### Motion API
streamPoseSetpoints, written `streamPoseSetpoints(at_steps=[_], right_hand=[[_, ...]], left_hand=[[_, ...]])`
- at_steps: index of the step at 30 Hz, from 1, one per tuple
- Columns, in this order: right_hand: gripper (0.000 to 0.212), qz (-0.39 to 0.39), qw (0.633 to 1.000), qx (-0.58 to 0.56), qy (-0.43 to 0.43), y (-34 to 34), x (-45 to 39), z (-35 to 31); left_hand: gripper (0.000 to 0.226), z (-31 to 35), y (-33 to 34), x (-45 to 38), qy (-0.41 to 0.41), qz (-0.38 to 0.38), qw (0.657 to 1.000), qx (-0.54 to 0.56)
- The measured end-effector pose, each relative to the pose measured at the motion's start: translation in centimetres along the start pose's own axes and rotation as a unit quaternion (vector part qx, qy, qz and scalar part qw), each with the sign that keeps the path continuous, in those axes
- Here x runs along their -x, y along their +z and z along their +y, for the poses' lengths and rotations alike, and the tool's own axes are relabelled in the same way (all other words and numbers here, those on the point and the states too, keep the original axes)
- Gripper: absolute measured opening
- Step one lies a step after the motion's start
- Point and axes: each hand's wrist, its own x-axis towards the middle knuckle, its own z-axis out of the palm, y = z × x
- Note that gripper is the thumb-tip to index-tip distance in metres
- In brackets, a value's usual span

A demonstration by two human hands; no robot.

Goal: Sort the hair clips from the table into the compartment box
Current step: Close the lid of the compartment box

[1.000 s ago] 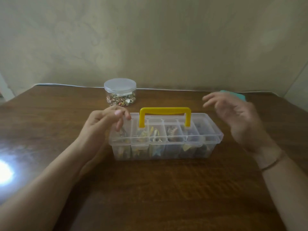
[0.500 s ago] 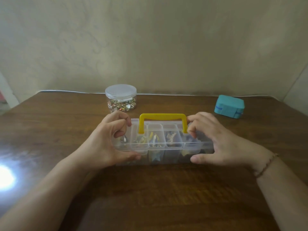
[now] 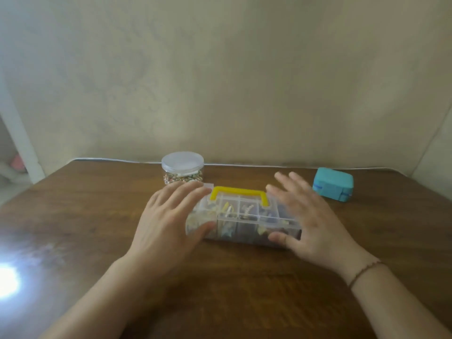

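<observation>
The clear compartment box point(image 3: 244, 225) with a yellow handle point(image 3: 241, 193) sits in the middle of the brown table point(image 3: 220, 289). Small hair clips point(image 3: 228, 211) lie in its compartments, seen through the plastic. My left hand point(image 3: 168, 216) lies over the box's left end, fingers straight, thumb against the front wall. Over the right end is my right hand point(image 3: 308, 216), fingers spread and straight, thumb touching the front wall. The box's two ends are hidden by my hands.
A round clear jar point(image 3: 182, 170) with a white lid and small colourful pieces stands behind the box at the left. A teal case point(image 3: 333, 187) lies at the back right. A bright glare point(image 3: 7, 282) marks the table's left edge.
Both hands went from gripping the box's ends with curled fingers to lying over it with straight fingers. The view has tilted up, showing more wall.
</observation>
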Motion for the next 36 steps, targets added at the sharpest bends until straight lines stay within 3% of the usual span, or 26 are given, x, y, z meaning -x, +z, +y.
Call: streamPoseSetpoints(at_steps=[6,16,24,26,29,33,36], right_hand=[[0.064,-0.063,0.997,0.03,0.039,0.7,-2.6,0.5],[0.049,-0.025,0.986,0.036,0.16,4.9,-15.0,9.5],[0.049,0.001,0.98,0.017,0.198,8.3,-20.6,12.8],[0.052,0.007,0.982,0.015,0.187,8.7,-20.4,12.9],[0.068,0.032,0.98,0.052,0.187,7.7,-18.3,13.3],[0.073,0.024,0.944,0.156,0.289,4.5,-13.0,15.9],[0.088,-0.04,0.906,0.121,0.403,3.0,-9.4,18.4]], left_hand=[[0.054,0.7,2.7,-2.8,0.024,-0.129,0.987,-0.09],[0.053,-2.9,12.7,-16.0,-0.075,-0.24,0.962,-0.11],[0.053,-5.7,16.0,-21.2,-0.125,-0.258,0.938,-0.196],[0.063,-5.9,15.4,-20.7,-0.124,-0.255,0.932,-0.226],[0.088,-6.8,13.3,-17.7,-0.195,-0.241,0.915,-0.26],[0.092,-9.0,9.9,-13.1,-0.31,-0.199,0.904,-0.217],[0.088,-9.7,8.8,-11.8,-0.36,-0.149,0.913,-0.118]])
